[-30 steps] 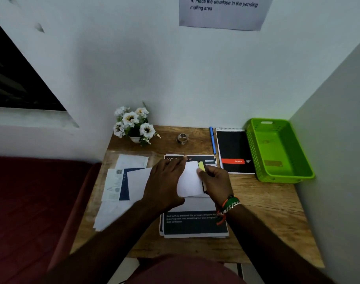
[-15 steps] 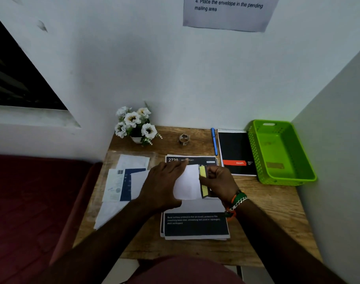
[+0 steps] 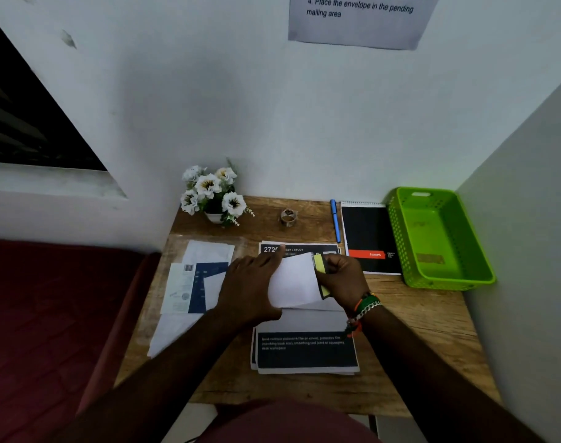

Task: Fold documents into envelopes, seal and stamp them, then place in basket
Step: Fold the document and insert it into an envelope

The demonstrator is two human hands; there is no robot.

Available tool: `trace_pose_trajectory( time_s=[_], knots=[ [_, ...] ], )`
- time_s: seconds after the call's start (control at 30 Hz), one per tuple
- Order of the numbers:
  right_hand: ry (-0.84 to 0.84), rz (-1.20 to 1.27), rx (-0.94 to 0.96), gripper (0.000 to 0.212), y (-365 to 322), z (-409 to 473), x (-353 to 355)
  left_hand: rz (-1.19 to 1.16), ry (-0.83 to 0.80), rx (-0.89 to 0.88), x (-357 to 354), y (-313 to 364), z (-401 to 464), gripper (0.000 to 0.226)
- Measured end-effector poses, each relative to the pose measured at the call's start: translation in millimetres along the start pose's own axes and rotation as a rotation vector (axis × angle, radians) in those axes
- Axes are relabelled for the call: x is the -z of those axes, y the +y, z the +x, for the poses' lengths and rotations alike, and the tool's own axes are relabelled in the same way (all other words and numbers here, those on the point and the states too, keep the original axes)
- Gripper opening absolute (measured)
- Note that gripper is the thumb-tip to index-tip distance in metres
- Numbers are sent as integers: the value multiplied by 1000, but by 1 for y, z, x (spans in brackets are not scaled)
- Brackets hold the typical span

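- Envelope [image 3: 293,281]: white, held just above the printed document stack [image 3: 306,350] at mid-bench, between your two hands.
- Change: one second back only a small tip of the yellow-edged folded insert [image 3: 320,273] showed at the envelope's right end; now a long strip runs along that edge. Judgement: the insert is being worked at the mouth, not yet fully seated; sealing and stamping remain.
- Left hand [image 3: 252,290]: grip curled round the envelope's left end, index finger pointing away from you.
- Right hand [image 3: 343,281]: grip pinching the insert at the envelope's right edge.
- Basket [image 3: 464,276]: green, at the bench's [image 3: 416,318] right rear, well apart.
- Hidden: envelope flap and mouth covered by your fingers; insert depth cannot be told. Basket contents dim, unclear.
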State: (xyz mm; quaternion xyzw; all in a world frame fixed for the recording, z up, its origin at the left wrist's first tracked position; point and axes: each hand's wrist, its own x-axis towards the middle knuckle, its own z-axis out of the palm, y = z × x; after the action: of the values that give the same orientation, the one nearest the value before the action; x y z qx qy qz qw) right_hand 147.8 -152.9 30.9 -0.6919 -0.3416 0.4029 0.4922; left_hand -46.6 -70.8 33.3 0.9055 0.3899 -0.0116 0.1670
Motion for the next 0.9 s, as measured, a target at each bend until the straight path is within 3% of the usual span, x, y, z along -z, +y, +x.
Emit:
trace_pose_trajectory(
  time_s=[0.1, 0.17, 0.27, 0.37, 0.5, 0.8, 0.9],
  knots=[
    [-36, 115, -144, 12, 4, 1, 6, 33, -38, 9, -2, -6, 1, 119],
    [47, 75, -208, 11, 18, 7, 15, 49, -31, 9, -4, -10, 1, 114],
    [222, -322, -160, 15, 46, 20, 31, 64, -50, 50, -9, -19, 2, 116],
    [156, -704, -157, 48, 63, 22, 38, 72, -80, 84, -12, -24, 2, 117],
    [27, -886, -155, 79, 77, 24, 40, 77, -84, 104, -15, -27, 1, 116],
    [38, -800, -109, 29, 67, 22, 49, 38, -45, 149, -13, -36, -1, 114],
    [77, -586, -64, 17, 44, 12, 60, 6, -9, 155, -14, -47, -3, 112]
  ],
)
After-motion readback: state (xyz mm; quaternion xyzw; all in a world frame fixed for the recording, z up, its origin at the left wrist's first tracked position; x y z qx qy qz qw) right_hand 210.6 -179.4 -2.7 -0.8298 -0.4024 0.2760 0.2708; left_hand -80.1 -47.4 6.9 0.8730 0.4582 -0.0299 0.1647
